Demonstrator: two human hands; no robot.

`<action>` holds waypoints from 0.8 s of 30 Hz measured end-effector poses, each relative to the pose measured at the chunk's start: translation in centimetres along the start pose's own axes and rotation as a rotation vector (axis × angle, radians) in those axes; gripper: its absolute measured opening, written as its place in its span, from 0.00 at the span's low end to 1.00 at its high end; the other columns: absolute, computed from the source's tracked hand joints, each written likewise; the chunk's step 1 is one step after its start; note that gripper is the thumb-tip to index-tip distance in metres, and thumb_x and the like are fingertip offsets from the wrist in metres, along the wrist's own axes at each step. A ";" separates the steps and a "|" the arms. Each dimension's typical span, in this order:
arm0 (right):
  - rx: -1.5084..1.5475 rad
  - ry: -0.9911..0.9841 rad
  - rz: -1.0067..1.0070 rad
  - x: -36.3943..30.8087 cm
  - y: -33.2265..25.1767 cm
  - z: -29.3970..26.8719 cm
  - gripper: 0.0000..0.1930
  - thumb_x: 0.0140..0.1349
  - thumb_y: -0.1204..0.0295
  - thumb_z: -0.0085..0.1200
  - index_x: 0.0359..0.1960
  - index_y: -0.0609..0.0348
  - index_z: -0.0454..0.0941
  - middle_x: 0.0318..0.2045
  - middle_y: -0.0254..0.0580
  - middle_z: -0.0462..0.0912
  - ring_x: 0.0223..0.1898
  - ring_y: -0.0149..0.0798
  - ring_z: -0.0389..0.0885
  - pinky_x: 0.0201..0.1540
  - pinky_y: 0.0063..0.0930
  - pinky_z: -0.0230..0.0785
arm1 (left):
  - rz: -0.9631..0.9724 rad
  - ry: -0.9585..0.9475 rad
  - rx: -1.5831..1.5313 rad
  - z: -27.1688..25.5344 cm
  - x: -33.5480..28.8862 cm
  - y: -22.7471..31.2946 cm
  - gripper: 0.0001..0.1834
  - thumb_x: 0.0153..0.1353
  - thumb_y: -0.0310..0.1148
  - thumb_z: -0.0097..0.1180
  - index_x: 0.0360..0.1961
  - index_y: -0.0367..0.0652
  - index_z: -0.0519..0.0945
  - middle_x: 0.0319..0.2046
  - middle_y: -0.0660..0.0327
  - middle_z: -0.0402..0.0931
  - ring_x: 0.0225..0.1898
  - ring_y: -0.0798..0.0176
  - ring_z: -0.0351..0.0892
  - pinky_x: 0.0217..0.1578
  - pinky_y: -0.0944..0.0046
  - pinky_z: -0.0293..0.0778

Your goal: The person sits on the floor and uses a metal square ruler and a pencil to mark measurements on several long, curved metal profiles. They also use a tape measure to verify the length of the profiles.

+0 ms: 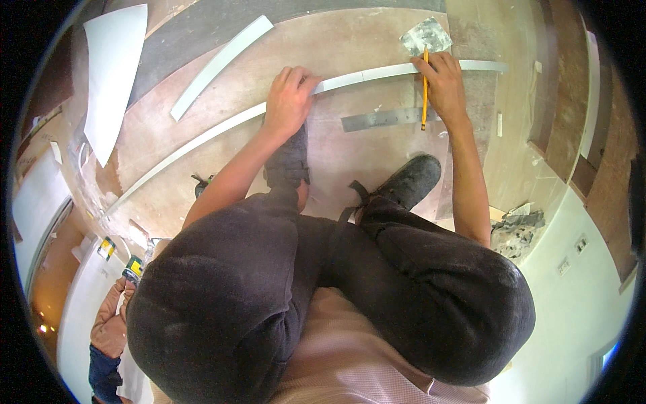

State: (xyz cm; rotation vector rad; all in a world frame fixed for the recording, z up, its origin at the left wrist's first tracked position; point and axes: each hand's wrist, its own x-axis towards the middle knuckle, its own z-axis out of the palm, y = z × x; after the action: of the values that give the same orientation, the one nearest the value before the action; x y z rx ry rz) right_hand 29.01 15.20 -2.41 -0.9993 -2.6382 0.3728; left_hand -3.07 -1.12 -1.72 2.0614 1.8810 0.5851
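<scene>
A long, narrow white strip (222,130) lies across the floor in front of me, with a thin dark line crossing it between my hands. My left hand (291,97) is closed over the strip near its middle, fingers curled on its far edge. Toward the strip's right end, my right hand (443,81) holds a yellow pencil (424,104) and rests on the strip. A grey metal ruler (380,120) lies on the near side, partly behind my right wrist. Just beyond my right fingers is a smeared, squarish flat piece (426,35).
A shorter white strip (222,66) and a curved white sheet (114,81) lie far left. My shoes (410,180) stand close to the long strip. Grey rubble (518,232) is piled at right. Another person's sleeve (108,323) shows at lower left beside a green-and-yellow item (133,269).
</scene>
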 end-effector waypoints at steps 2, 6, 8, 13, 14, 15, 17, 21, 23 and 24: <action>-0.017 0.077 0.002 0.5 -0.6 0.0 0.18 0.59 0.77 0.63 0.52 0.52 0.86 0.47 0.40 0.84 0.55 0.50 0.80 0.60 0.47 0.70 | 0.014 -0.022 0.013 -0.6 0.2 0.0 0.23 0.50 0.19 0.66 0.50 0.44 0.85 0.47 0.57 0.77 0.49 0.49 0.78 0.50 0.50 0.75; -0.038 0.152 0.009 1.9 -0.4 0.2 0.18 0.58 0.76 0.64 0.51 0.51 0.86 0.47 0.39 0.84 0.55 0.50 0.80 0.60 0.46 0.71 | 0.040 -0.007 0.066 -1.3 1.4 -0.6 0.23 0.49 0.17 0.64 0.49 0.42 0.83 0.50 0.55 0.76 0.51 0.46 0.78 0.53 0.48 0.75; -0.027 0.147 0.001 2.1 0.4 0.9 0.18 0.58 0.76 0.65 0.51 0.51 0.86 0.47 0.39 0.84 0.55 0.49 0.80 0.60 0.47 0.71 | 0.015 -0.004 0.032 -0.5 1.8 -0.9 0.23 0.49 0.17 0.64 0.49 0.42 0.83 0.51 0.55 0.77 0.52 0.45 0.78 0.54 0.48 0.75; 0.045 0.117 0.003 2.9 1.2 0.9 0.21 0.57 0.74 0.68 0.54 0.51 0.85 0.48 0.39 0.85 0.56 0.50 0.80 0.62 0.49 0.71 | -0.003 -0.058 -0.007 0.2 2.6 -2.2 0.22 0.53 0.19 0.63 0.51 0.42 0.82 0.52 0.53 0.80 0.53 0.43 0.79 0.55 0.47 0.75; 0.067 0.101 0.005 2.7 1.2 0.5 0.22 0.58 0.74 0.68 0.56 0.51 0.85 0.50 0.39 0.85 0.57 0.51 0.80 0.64 0.49 0.70 | -0.009 -0.073 -0.007 0.3 2.5 -1.9 0.21 0.54 0.19 0.62 0.51 0.42 0.81 0.51 0.52 0.80 0.53 0.42 0.79 0.56 0.46 0.75; 0.094 0.099 -0.001 2.8 1.2 0.5 0.23 0.58 0.73 0.69 0.58 0.50 0.85 0.52 0.40 0.86 0.59 0.52 0.80 0.65 0.49 0.70 | -0.014 -0.083 0.009 0.2 2.6 -2.2 0.20 0.56 0.20 0.61 0.52 0.43 0.81 0.51 0.52 0.81 0.53 0.42 0.79 0.56 0.46 0.75; 0.067 0.206 0.056 2.0 1.2 -0.4 0.25 0.60 0.72 0.71 0.61 0.53 0.83 0.63 0.43 0.85 0.66 0.54 0.78 0.71 0.47 0.68 | -0.135 -0.106 0.046 -0.4 2.3 -1.9 0.17 0.60 0.22 0.58 0.51 0.45 0.80 0.43 0.48 0.84 0.45 0.37 0.84 0.47 0.42 0.79; 0.040 0.503 0.423 -1.9 2.2 -3.1 0.21 0.71 0.73 0.63 0.65 0.59 0.81 0.66 0.47 0.84 0.67 0.53 0.79 0.73 0.45 0.67 | -0.180 -0.140 0.022 -6.6 4.8 -1.1 0.13 0.65 0.26 0.61 0.50 0.45 0.78 0.38 0.48 0.86 0.40 0.36 0.86 0.40 0.42 0.80; 0.142 0.629 0.528 -3.8 1.8 -4.9 0.20 0.78 0.68 0.54 0.67 0.61 0.80 0.65 0.49 0.84 0.68 0.53 0.79 0.73 0.43 0.66 | -0.159 -0.083 -0.028 -9.3 6.4 -0.5 0.12 0.67 0.28 0.63 0.49 0.45 0.77 0.39 0.48 0.87 0.41 0.37 0.87 0.40 0.43 0.80; 0.211 0.632 0.598 -4.5 1.7 -5.3 0.21 0.80 0.64 0.52 0.67 0.62 0.79 0.65 0.50 0.84 0.68 0.52 0.79 0.73 0.42 0.66 | -0.141 -0.039 -0.046 -11.1 7.0 -0.5 0.12 0.68 0.29 0.64 0.49 0.44 0.76 0.41 0.48 0.87 0.41 0.37 0.87 0.40 0.44 0.80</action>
State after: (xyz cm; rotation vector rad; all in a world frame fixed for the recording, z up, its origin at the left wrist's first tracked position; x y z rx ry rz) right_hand 35.14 14.10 1.14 -1.5172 -1.6811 0.3703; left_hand -8.37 5.19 8.49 1.8795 1.9525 0.5441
